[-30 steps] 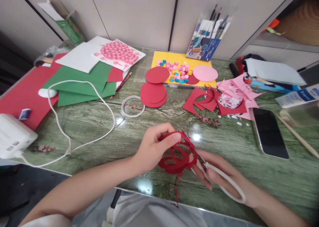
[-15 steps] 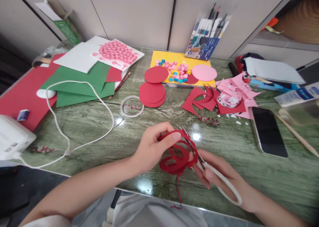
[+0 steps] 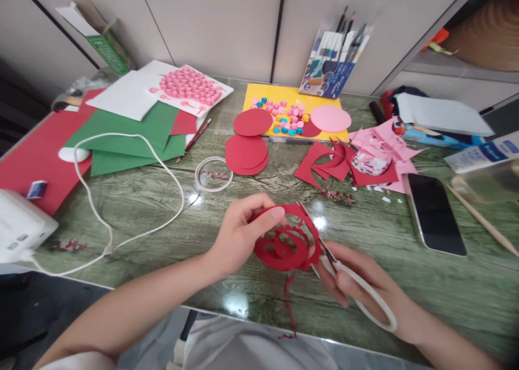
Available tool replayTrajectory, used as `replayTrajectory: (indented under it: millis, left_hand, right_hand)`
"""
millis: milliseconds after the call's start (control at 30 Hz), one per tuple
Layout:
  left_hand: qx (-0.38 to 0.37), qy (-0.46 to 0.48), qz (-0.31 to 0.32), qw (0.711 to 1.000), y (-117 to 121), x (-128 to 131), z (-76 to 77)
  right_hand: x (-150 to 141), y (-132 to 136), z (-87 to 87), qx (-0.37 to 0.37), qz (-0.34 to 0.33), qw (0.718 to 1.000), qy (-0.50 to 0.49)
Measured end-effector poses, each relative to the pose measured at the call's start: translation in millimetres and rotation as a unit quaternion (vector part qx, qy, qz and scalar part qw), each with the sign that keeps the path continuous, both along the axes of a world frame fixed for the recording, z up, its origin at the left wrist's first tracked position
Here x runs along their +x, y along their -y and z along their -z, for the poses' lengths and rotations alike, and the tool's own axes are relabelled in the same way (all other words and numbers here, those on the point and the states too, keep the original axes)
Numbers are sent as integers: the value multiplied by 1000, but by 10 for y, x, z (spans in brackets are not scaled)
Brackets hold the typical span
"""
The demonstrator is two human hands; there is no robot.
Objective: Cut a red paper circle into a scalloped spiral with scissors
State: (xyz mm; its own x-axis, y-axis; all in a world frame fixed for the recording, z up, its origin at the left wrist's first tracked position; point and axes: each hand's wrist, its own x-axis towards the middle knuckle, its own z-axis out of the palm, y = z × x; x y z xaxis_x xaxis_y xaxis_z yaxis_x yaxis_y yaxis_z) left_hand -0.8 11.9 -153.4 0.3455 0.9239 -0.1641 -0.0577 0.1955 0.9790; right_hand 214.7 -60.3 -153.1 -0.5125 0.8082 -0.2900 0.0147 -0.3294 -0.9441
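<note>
The left hand (image 3: 247, 232) grasps the upper left edge of a red paper spiral (image 3: 284, 248) with a wavy edge, thumb on top, held above the near part of the green desk (image 3: 170, 272); the right hand (image 3: 357, 283) grips white-handled scissors (image 3: 359, 291), whose blades reach across the right side of the spiral, and a thin red strip (image 3: 289, 305) hangs below it; beyond the hands, red paper circles (image 3: 246, 152) lie in an overlapping stack beside a roll of tape (image 3: 214, 174), and one more red circle (image 3: 253, 122) partly covers a yellow sheet (image 3: 251, 95) that also carries a pink circle (image 3: 330, 119) and small pink, blue and yellow pieces (image 3: 290, 117); to the right, red scraps (image 3: 322, 163) and pink scraps (image 3: 399, 143) lie near a phone (image 3: 436, 213)
</note>
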Motion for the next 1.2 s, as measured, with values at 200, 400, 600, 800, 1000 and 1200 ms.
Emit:
replayTrajectory:
  millis: [200,400,600,800,1000,1200]
  left_hand:
    - [-1,9,3,1000,-20,-37,17]
    - [11,-5,19,1000,-91,-83,-61]
    - [47,-52,101,992,-207,-161,-166]
    - [31,-84,214,973,-316,-248,-218]
    - [46,-115,296,947,-374,-288,-275]
    - [46,-111,316,941,-388,-271,-250]
  right_hand:
    - [21,-9,-43,-18,-3,1000,-4]
    - [74,-28,-85,-61,-29,998,-4]
    - [163,-76,-153,-69,-69,994,53]
    - [233,-141,-223,-64,-119,984,112]
    - [293,-152,-232,-42,-155,970,181]
    - [268,-151,-234,-49,-170,968,176]
